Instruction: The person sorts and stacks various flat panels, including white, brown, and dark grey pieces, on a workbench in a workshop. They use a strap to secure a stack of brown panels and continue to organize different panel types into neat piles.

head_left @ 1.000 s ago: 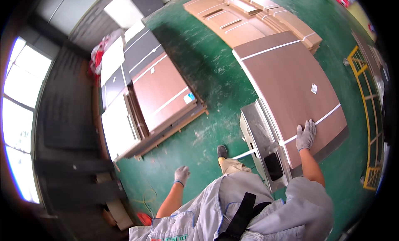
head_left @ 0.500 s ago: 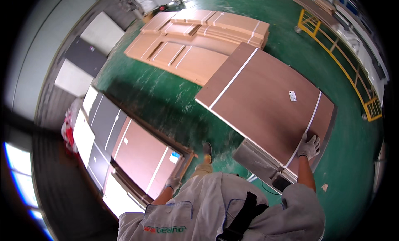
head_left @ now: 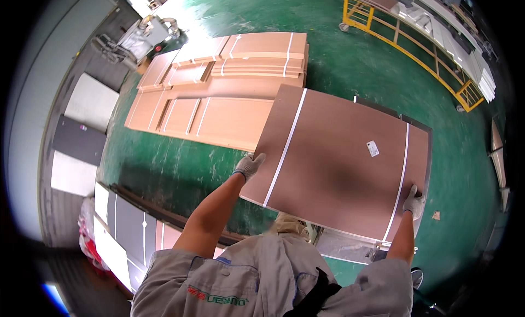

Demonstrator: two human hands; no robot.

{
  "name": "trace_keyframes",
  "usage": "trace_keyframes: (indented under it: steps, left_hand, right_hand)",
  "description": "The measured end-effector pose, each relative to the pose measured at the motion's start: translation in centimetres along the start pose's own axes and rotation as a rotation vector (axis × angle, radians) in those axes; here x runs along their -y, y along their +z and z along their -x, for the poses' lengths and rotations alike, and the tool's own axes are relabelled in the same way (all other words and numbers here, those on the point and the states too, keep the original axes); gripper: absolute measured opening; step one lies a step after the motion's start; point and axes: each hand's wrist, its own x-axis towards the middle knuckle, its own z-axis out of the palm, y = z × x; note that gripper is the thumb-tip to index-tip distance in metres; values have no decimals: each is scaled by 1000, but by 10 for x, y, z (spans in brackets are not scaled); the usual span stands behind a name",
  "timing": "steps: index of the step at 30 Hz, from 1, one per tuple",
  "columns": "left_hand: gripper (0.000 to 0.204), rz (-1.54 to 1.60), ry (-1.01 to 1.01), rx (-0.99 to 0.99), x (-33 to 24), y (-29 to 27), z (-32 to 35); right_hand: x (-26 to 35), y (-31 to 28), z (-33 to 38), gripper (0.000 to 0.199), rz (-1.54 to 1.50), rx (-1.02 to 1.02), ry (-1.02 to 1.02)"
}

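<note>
A large brown panel stack (head_left: 339, 158), bound with two white straps and bearing a small white label, lies in front of me on a grey metal support (head_left: 344, 245). My gloved left hand (head_left: 250, 166) grips the stack's left edge, thumb on top and the other fingers mostly hidden. Close to the right edge, past the right strap, my gloved right hand (head_left: 414, 202) is closed on the stack, its thumb pointing away from me. How far its fingers reach round the edge is hard to see.
Strapped light-brown boards (head_left: 219, 109) lie beyond to the left. Grey, white and pinkish panels (head_left: 131, 224) are stacked at lower left. A yellow-framed cart (head_left: 404, 46) stands at far right. Panels (head_left: 79, 136) lean along the left wall. A scrap (head_left: 436, 214) lies on the green floor.
My left hand has left the lower-left pinkish panels and taken the brown stack's left edge. My right hand has gone from lying flat to closed. The view has turned, and the brown stack sits differently.
</note>
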Motion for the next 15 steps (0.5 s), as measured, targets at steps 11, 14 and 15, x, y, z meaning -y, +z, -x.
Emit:
trace_keyframes:
  steps: [11, 14, 15]
  left_hand:
    - [115, 291, -295, 206, -42, 17, -141]
    - [112, 365, -356, 260, -38, 19, -141]
    - [110, 407, -359, 308, -43, 21, -146]
  right_hand:
    - [-34, 25, -116, 88, -434, 541, 156]
    - [21, -11, -110, 83, -550, 434, -56]
    - [-2, -11, -115, 83, -560, 401, -13]
